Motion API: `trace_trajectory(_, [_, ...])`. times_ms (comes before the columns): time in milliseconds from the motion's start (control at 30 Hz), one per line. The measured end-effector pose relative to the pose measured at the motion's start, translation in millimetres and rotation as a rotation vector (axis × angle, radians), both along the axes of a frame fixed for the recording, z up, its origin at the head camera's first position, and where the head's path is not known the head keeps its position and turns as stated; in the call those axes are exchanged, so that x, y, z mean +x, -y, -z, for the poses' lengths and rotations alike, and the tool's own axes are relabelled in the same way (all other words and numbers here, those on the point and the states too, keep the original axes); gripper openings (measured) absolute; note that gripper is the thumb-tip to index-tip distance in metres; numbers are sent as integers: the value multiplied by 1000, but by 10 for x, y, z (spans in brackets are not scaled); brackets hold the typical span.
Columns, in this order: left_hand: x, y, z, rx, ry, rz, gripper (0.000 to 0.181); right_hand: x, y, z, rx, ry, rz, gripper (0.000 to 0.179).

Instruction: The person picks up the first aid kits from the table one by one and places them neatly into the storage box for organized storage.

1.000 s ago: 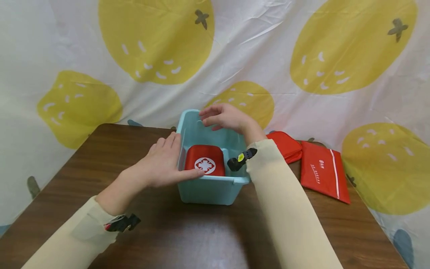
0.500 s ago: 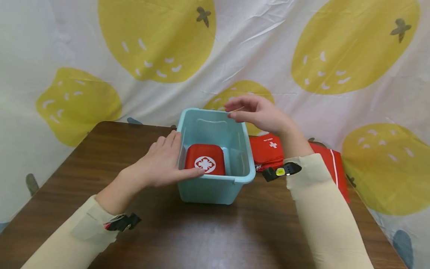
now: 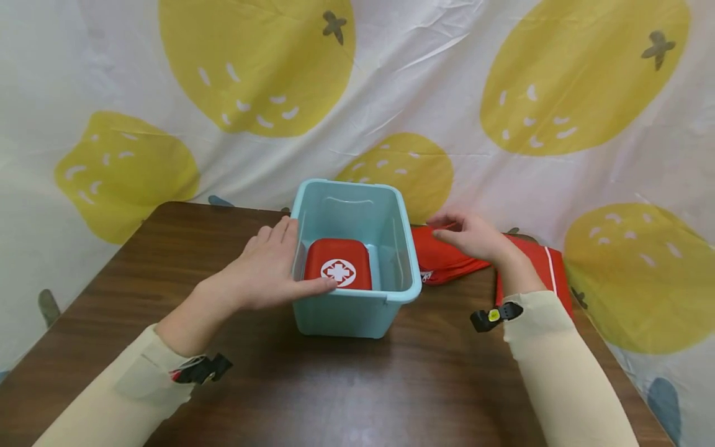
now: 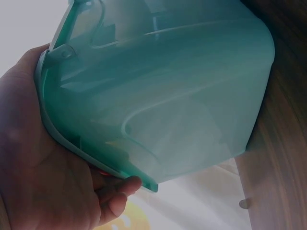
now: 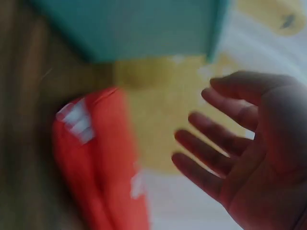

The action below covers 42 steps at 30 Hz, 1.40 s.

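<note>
A light blue plastic bin stands on the table, and inside it lies a red first aid case with a white cross emblem. My left hand holds the bin's near left corner, thumb along the front rim. In the left wrist view, the fingertips bend round the rim. To the right of the bin, my right hand hangs above a red zippered pouch, fingers spread and loosely bent. The right wrist view shows that hand holding nothing, apart from the blurred pouch.
A flat red packet with a white stripe lies at the right, partly covered by the right forearm. Brown wood table stretches in front of the bin. Behind it hangs a white cloth with yellow fruit prints.
My right hand has moved out from over the bin, rightward and then down toward the red pouch. The left hand, the bin and the case inside have stayed in place.
</note>
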<state>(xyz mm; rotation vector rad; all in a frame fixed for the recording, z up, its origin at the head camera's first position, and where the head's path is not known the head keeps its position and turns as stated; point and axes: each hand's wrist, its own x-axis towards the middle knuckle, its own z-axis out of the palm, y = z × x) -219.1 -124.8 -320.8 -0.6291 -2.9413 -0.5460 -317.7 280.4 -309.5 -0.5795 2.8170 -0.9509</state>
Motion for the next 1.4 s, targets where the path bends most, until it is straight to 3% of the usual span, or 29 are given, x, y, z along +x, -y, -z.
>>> trace_trajectory(167, [3,-8,16,-4,2,3,108,-40,-149,391,206,6,58,48])
trace_trajectory(333, [9,10,14,-6,3,4,108,-2,-137,575,321,72,78,57])
trace_trajectory(500, [5,44,-1,-7,-4,2,108,5,-119,592,307,117,88,55])
trace_trajectory(700, [-10,61,-15,-3,7,4,109,32,-191,585,261,166,45,44])
trace_trajectory(1033, [-23,63,11,0,8,9,109,215,-260,576,305,175,-4,31])
trace_trajectory(1200, [-25,65,9,-6,4,9,109,292,-391,582,252,228,-55,23])
trace_trajectory(1233, [-26,67,9,-8,4,8,109,269,-468,635,225,220,-94,24])
trace_trajectory(1400, [-18,74,8,-6,13,8,109,381,-572,638,190,258,-102,23])
